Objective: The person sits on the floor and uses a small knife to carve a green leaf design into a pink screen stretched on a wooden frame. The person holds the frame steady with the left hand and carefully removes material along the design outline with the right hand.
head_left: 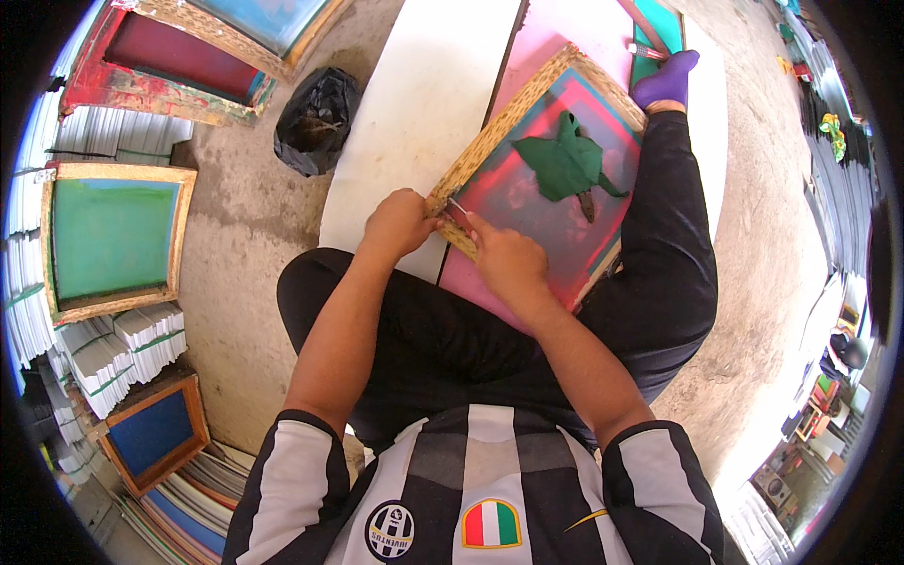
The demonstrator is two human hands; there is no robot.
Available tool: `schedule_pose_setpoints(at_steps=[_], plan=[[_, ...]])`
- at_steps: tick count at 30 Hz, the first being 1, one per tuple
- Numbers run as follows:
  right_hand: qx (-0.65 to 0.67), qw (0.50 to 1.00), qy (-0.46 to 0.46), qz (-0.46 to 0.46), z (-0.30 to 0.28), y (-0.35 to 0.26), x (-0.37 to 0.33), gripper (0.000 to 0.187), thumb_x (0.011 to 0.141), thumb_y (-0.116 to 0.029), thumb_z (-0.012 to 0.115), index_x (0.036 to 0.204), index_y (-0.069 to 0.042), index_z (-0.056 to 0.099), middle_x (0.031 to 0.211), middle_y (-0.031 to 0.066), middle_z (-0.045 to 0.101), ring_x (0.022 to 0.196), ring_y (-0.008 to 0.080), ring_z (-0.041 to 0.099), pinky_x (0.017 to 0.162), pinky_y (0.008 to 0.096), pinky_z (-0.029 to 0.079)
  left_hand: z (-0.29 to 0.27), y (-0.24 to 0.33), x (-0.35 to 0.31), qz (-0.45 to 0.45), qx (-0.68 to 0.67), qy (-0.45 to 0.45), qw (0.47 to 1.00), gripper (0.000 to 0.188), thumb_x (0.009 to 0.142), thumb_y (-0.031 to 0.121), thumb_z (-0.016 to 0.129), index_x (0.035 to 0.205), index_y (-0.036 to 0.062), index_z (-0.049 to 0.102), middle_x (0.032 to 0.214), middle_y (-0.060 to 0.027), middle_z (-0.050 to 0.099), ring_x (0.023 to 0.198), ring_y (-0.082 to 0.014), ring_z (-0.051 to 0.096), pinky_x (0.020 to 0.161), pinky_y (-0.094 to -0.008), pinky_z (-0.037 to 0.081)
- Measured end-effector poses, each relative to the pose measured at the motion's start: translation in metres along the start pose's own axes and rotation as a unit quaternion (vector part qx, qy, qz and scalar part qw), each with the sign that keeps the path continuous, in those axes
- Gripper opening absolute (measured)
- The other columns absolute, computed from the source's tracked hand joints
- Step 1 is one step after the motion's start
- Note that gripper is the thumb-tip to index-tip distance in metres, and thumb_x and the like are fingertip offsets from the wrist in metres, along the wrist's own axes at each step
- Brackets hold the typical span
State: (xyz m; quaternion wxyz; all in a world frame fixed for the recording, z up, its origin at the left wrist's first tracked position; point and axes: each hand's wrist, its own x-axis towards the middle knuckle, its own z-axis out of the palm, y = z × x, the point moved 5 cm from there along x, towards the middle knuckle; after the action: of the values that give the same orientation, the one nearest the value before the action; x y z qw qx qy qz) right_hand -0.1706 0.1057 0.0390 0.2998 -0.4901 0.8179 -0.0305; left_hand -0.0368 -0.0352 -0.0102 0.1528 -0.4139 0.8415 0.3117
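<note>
A wooden-framed printing screen (504,122) lies tilted on a pink surface before me, between my legs. My left hand (400,224) is closed on the frame's near-left corner, its thumb against the wood. Close beside it, my right hand (511,268) pinches a thin pale tool (459,204), whose tip points at the inner side of that corner; its exact kind is too small to tell. On the pinkish-grey mesh (499,202) rests a crumpled dark green cloth (562,162). A dark brownish object (588,206) pokes out under the cloth.
A red-and-white marker (647,51) lies by my purple-socked foot (667,80). Left of the white board (405,104), a black plastic bag (317,120) sits on the concrete floor. More framed screens (118,235) lean against paper stacks (122,348) on the left. Further stacks line the right side.
</note>
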Motion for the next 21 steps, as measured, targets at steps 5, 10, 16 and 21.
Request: schedule_pose_setpoints(at_steps=[5, 10, 16, 21], plan=[[-0.078, 0.996, -0.022, 0.034, 0.008, -0.016, 0.000, 0.039, 0.104, -0.032, 0.056, 0.138, -0.018, 0.067, 0.095, 0.0175, 0.076, 0.091, 0.0370, 0.075, 0.079, 0.0528, 0.060, 0.006, -0.002, 0.003, 0.012, 0.016, 0.010, 1.000, 0.035, 0.086, 0.036, 0.080, 0.100, 0.0039, 0.079, 0.097, -0.0240, 0.071, 0.095, -0.0431, 0.069, 0.085, -0.0514, 0.055], [0.302, 0.951, 0.061, -0.032, 0.034, 0.026, 0.018, 0.033, 0.101, -0.031, 0.063, 0.129, -0.016, 0.074, 0.107, 0.0221, 0.076, 0.096, 0.0380, 0.074, 0.081, 0.0516, 0.058, 0.001, 0.006, 0.004, -0.007, 0.023, -0.006, 1.000, 0.035, 0.087, 0.036, 0.080, 0.099, 0.0028, 0.078, 0.094, -0.0243, 0.070, 0.094, -0.0430, 0.069, 0.084, -0.0517, 0.054], [0.122, 0.990, 0.060, -0.020, 0.021, 0.019, 0.010, 0.030, 0.101, -0.033, 0.064, 0.127, -0.023, 0.075, 0.094, 0.0225, 0.075, 0.085, 0.0420, 0.073, 0.075, 0.0549, 0.057, 0.006, -0.005, 0.004, 0.013, -0.003, 0.018, 1.000, 0.033, 0.087, 0.038, 0.080, 0.102, 0.0086, 0.079, 0.094, -0.0252, 0.070, 0.092, -0.0435, 0.069, 0.082, -0.0523, 0.054], [0.075, 0.994, 0.079, -0.011, 0.015, 0.019, 0.007, 0.032, 0.101, -0.034, 0.063, 0.130, -0.027, 0.072, 0.083, 0.0205, 0.073, 0.078, 0.0429, 0.071, 0.070, 0.0578, 0.056, 0.002, -0.002, 0.006, -0.002, -0.007, -0.002, 1.000, 0.034, 0.088, 0.039, 0.079, 0.103, 0.0091, 0.079, 0.095, -0.0249, 0.071, 0.094, -0.0437, 0.069, 0.083, -0.0526, 0.054]])
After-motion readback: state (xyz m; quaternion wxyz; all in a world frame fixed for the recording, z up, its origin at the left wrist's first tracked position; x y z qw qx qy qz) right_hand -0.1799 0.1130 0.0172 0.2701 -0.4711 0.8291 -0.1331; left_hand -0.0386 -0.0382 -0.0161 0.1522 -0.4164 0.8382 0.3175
